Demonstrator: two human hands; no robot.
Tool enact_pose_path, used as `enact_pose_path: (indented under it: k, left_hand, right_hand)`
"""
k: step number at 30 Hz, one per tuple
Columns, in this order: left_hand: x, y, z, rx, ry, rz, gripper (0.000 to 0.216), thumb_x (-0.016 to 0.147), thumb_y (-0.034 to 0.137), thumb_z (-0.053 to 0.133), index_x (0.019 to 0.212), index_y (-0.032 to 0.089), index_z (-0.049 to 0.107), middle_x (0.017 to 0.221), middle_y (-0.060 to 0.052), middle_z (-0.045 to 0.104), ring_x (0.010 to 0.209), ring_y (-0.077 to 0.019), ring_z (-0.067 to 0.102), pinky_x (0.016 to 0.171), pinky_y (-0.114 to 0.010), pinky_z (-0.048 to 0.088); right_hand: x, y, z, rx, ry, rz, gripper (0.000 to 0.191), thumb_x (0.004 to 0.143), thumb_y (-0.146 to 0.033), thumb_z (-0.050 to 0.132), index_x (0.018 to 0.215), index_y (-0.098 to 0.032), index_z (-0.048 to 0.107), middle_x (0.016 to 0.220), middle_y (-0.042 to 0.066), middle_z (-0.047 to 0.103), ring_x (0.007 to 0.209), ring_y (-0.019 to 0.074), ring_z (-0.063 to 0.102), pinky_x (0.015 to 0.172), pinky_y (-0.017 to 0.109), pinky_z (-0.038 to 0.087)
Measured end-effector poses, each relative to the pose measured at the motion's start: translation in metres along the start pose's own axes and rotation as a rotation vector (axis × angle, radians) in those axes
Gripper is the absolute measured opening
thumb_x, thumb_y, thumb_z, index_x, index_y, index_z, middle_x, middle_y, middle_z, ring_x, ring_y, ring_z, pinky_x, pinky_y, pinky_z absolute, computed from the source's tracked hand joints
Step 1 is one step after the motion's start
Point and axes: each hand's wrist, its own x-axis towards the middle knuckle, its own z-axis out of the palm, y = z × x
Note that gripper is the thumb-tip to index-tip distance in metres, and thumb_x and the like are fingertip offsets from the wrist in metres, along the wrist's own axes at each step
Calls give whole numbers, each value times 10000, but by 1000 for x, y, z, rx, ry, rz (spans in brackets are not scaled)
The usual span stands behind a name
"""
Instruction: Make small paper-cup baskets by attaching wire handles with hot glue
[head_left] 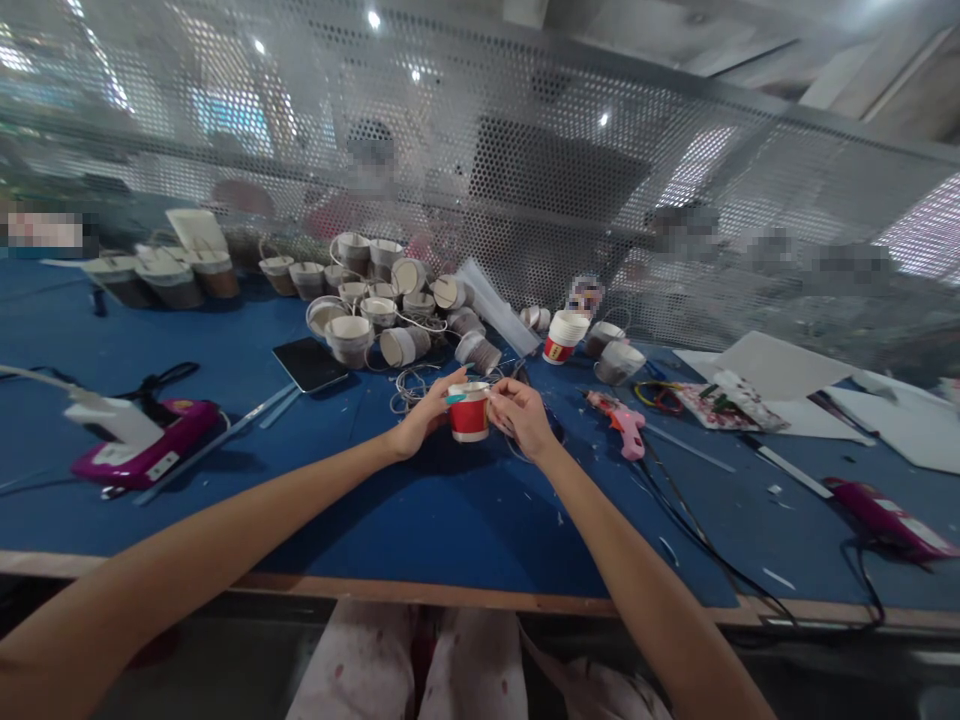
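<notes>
A small red paper cup [469, 412] with a white rim is held over the blue tabletop [420, 510] between both hands. My left hand [424, 415] wraps its fingers round the cup's left side. My right hand [521, 415] is closed at the cup's right rim, pinching something thin that I cannot make out. Coils of twine [409, 385] lie just behind the cup.
A heap of twine-wrapped cups [382, 305] sits behind, with a phone [309, 363] to its left. A stack of red cups [564, 337] and a pink glue gun [626, 425] lie to the right. Magenta tools [146, 450] [889, 515] rest at both sides. A perforated metal screen [525, 200] closes the back.
</notes>
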Motion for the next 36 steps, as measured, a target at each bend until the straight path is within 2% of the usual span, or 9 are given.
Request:
enact_pose_path:
  k: [13,17,20,23,28,36]
  left_hand:
    - [4,-3,-1,-54,43,-29,562,821,459,485,1354,304,398,1391,-49,414,1275,-319,351,1029,-517,295]
    - [3,-4,-3,-52,27,-26,577,817,505,474,1354,310,396,1430,-49,366,1285,-324,341,1033,-523,291]
    - [2,-2,-1,48,28,3,658,769,457,584,1370,305,365,1442,-68,340,1287,-319,342,1050,-505,284]
    - [2,0,4,158,48,8,851,668,330,721,1399,320,286,1420,-90,356,1208,-297,443,1028,-500,328]
    - [5,0,7,143,54,-3,975,619,240,753,1415,328,199,1262,-86,516,1057,-241,567,967,-487,410]
    - [11,-4,-1,205,201,18,946,514,222,799,1331,230,324,1262,-120,510,1139,-268,522,997,-478,383]
  right_hand:
    - [1,5,-2,67,-11,-13,189,716,-297,634,643,-180,505,370,-101,400,316,31,290,332,173,184]
    - [1,4,-1,75,-9,-8,205,712,-304,644,632,-181,501,359,-107,371,318,34,294,337,173,196]
    - [1,3,1,52,9,8,241,698,-339,659,624,-182,493,376,-102,383,329,35,315,340,171,205]
    - [0,3,2,35,8,16,258,697,-378,651,630,-186,494,381,-101,387,326,37,311,335,172,217]
    - [0,5,-1,73,-36,13,276,754,-432,565,645,-183,516,398,-89,401,307,34,240,327,187,224]
    - [4,8,-3,59,6,29,372,732,-552,518,644,-191,511,390,-73,383,329,70,325,345,207,253]
